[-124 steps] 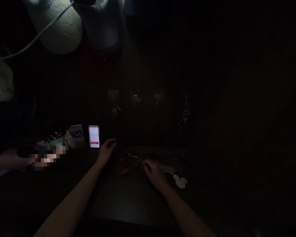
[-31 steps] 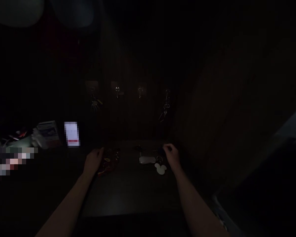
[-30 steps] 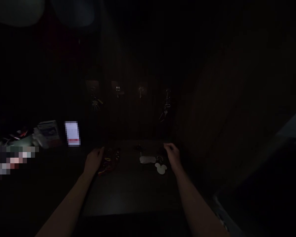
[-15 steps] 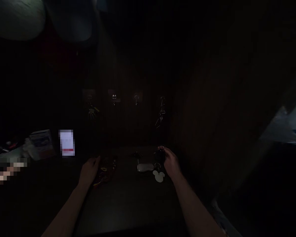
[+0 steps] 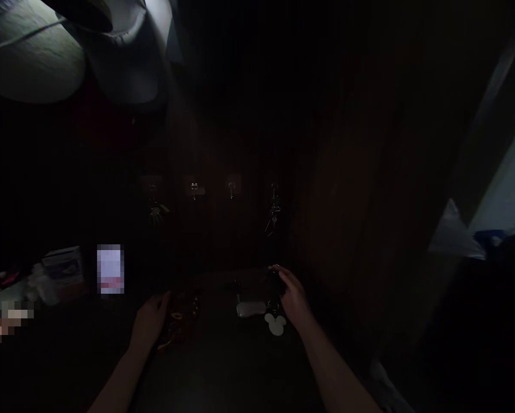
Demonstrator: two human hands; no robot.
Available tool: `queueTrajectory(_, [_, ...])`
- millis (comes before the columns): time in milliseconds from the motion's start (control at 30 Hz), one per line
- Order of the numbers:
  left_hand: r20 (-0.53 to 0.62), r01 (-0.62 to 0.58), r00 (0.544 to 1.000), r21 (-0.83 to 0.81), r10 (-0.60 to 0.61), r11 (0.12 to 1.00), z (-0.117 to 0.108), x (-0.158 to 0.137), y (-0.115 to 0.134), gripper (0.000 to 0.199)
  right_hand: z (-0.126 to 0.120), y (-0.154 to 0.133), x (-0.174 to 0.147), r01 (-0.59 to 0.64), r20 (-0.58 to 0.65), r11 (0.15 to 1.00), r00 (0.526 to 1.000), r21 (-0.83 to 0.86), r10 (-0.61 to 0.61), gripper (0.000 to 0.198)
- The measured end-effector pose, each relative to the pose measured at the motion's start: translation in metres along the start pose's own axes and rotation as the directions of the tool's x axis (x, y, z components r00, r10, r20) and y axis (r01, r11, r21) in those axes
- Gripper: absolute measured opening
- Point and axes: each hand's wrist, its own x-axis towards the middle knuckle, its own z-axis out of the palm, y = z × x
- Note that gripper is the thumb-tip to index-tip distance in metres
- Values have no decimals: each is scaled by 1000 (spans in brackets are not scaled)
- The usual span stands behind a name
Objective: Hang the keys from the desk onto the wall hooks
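Observation:
My right hand [image 5: 292, 292] is closed round a small dark object [image 5: 275, 282], too dim to name. Just below it lie a mouse-head-shaped white tag [image 5: 275, 325] with a ring and a pale, rounded oblong piece [image 5: 251, 310]. A small dark item [image 5: 231, 285] sits behind them. On the left, my left hand [image 5: 149, 315] rests on the dark surface, its fingers curled beside a reddish-brown tangle [image 5: 182, 315] with yellow bits and shiny beads. Whether those fingers grip part of the tangle is hidden by the dark.
Several hooks line the back wall; keys [image 5: 155, 213] hang at the left one and more keys [image 5: 273, 218] at the right one. A box [image 5: 65, 267] stands at the left. Caps [image 5: 132, 74] hang at upper left. The dark tabletop [image 5: 223, 367] lies between my arms.
The view has tilted up and slightly right, so the hooks and tabletop things appear lower. My right hand keeps its hold on the dark object; my left stays beside the tangle.

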Motion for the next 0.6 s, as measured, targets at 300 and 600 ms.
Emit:
queueTrajectory(300, [-10,2,1000,-40,-3,999,-1,2,-3,46,12,6,15,43,28,997,999,-65,-41,25])
queueTrajectory(600, [17,29,999,-78,-28,997,0,2,-2,44,71,-25,52,279,-46,945,956,-169,-290,25])
